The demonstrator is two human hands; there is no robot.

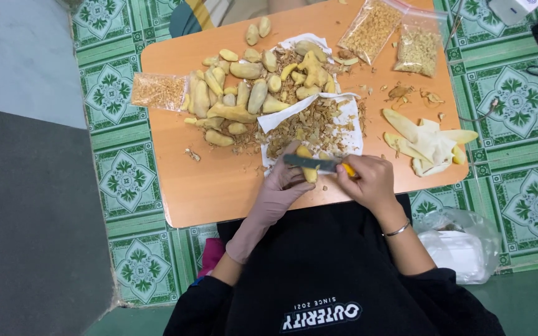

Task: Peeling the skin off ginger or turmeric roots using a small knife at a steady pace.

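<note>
A knobbly yellow ginger piece (308,168) is gripped upright in the gloved left hand (281,186) at the orange surface's (207,193) near edge, while a knife (314,163) (blade lying crosswise, pointing left) is clasped in the bare right hand (372,182), touching it.

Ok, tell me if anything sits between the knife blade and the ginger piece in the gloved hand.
Nothing visible does. The left hand, gloved, holds the ginger piece, and the knife in the right hand lies straight across it. Loose peelings sit beyond on the white paper, not in between.
</note>
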